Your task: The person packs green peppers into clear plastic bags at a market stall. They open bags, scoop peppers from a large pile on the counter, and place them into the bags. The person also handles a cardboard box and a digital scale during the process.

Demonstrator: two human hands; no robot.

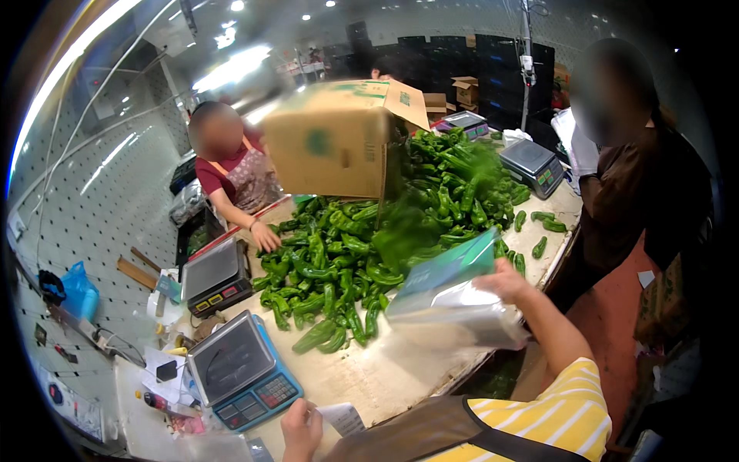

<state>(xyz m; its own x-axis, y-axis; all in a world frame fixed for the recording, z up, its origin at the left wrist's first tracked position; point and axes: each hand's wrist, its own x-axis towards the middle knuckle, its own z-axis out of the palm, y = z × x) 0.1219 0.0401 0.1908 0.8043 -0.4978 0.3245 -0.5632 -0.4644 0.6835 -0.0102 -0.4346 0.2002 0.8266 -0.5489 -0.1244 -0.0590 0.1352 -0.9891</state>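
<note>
My right hand [505,282] grips a stack of clear plastic bags [456,315] with a blue-green printed part, held above the near right edge of the table. Down at the bottom, my left hand [301,427] is closed on a printed paper slip [342,418], beside a blue digital scale [245,369]. A large heap of green peppers [346,248] covers the middle of the table. Above it a cardboard box [329,153] is tipped with its open side to the right, and blurred peppers are falling from it. Whoever holds the box is mostly hidden behind it.
A co-worker [239,167] at the left reaches to the heap beside a black scale [216,277]. Another person [641,173] stands at the right with clear plastic, near a grey scale [532,164]. A phone [167,371] and a bottle [164,403] lie lower left.
</note>
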